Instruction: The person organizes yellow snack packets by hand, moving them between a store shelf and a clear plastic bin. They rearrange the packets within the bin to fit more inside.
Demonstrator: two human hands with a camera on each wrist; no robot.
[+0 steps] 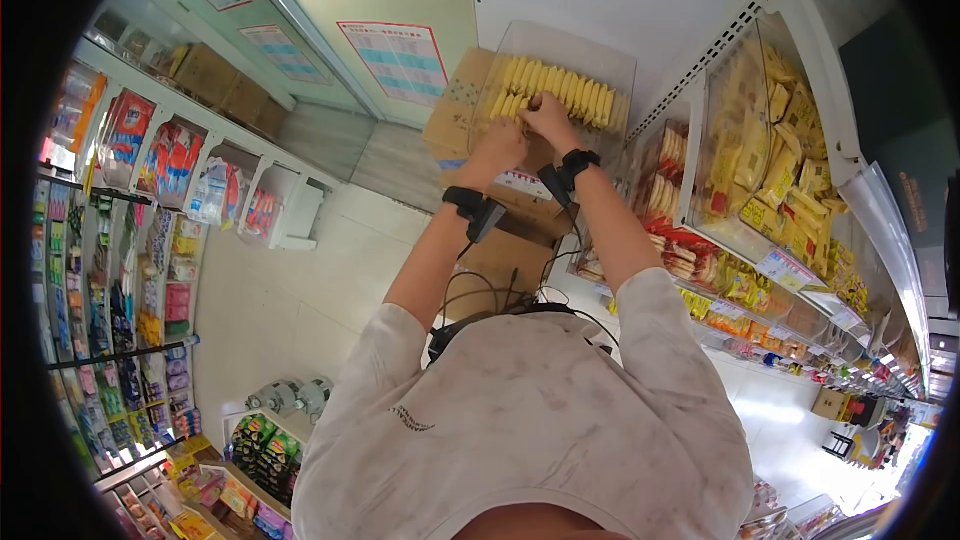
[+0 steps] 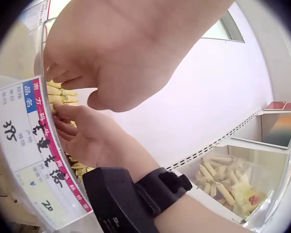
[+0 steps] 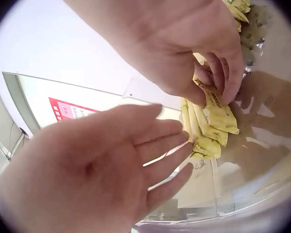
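Slim yellow snack packets (image 1: 560, 85) stand in rows inside a clear plastic bin (image 1: 620, 75). My right hand (image 1: 550, 120) reaches into the bin beside the near row. In the right wrist view, my right hand (image 3: 184, 43) pinches a yellow packet (image 3: 219, 114) between thumb and fingers, with more packets leaning behind it. My left hand (image 1: 502, 148) is at the bin's near left. Its palm shows in the right wrist view, where the left hand (image 3: 106, 155) has its fingers fairly straight, fingertips against the row's end. In the left wrist view, the left hand's (image 2: 111, 53) fingertips are partly hidden.
A cardboard box (image 1: 455, 105) is under the bin. A price label (image 2: 36, 150) hangs on the bin's front. Shelves with bagged snacks (image 1: 780, 140) stand close on the right. Goods racks (image 1: 120, 280) line the left. Black cables (image 1: 490, 285) hang below my wrists.
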